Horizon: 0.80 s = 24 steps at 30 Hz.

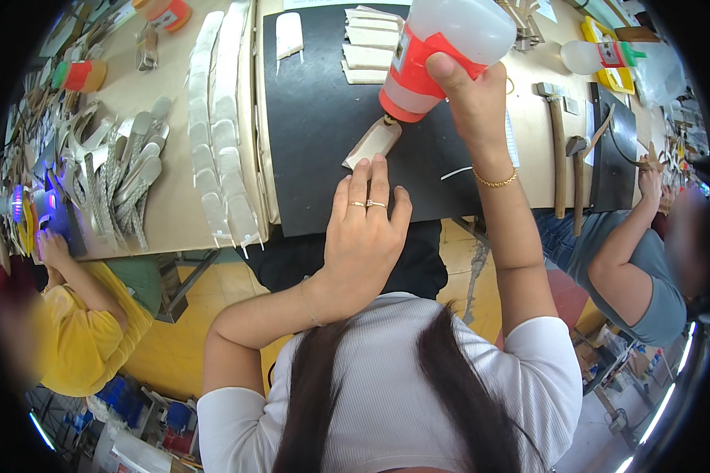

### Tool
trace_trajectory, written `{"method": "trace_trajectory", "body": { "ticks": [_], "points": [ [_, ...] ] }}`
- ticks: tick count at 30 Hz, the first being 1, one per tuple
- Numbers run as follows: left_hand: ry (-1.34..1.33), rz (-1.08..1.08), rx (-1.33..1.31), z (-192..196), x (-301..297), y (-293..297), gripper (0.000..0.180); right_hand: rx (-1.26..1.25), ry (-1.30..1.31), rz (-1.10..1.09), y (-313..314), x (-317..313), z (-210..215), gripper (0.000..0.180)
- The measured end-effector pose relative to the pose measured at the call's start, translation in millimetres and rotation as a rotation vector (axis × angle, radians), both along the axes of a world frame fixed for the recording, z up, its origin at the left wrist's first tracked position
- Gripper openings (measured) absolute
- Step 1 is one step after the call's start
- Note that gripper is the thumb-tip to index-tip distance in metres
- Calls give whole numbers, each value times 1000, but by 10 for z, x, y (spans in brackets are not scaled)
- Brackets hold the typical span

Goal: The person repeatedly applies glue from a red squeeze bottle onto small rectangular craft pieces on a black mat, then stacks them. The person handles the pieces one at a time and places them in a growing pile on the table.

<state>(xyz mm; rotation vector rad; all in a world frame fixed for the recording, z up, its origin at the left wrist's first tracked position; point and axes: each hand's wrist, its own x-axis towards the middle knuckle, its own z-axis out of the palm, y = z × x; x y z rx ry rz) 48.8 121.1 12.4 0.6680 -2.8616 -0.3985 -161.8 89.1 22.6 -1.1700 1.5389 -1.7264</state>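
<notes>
My right hand (pixel 477 98) grips a squeeze bottle (pixel 442 51) of translucent plastic with a red label, tipped nozzle down. Its dark nozzle touches, or nearly touches, the far end of a small cream-coloured strap piece (pixel 375 143) lying on a black mat (pixel 315 158). The fingertips of my left hand (pixel 367 229) rest on the near end of that piece, fingers stretched out. Just beyond the bottle, several similar cream pieces (pixel 371 38) are stacked in overlapping fashion. Another single cream piece (pixel 289 33) lies at the mat's far left.
Long rows of overlapping pale pieces (pixel 205 118) lie left of the mat, beside a heap of braided straps (pixel 126 158). Two hammers (pixel 558 150) lie at right, near a clear bottle (pixel 588 57) with a green cap. Co-workers sit at left, in yellow (pixel 79 331), and right (pixel 631 260).
</notes>
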Motion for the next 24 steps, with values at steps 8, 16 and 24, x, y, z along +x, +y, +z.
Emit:
{"method": "trace_trajectory", "body": {
  "ticks": [8, 16, 24],
  "points": [
    [47, 6, 73, 84, -34, -94, 43, 45, 183, -19, 0, 58, -87, 49],
    [91, -6, 160, 184, -34, -199, 35, 58, 192, -51, 263, 1, -72, 51],
    [238, 260, 328, 118, 21, -679, 26, -214, -174, -237, 516, 149, -316, 67]
  ]
}}
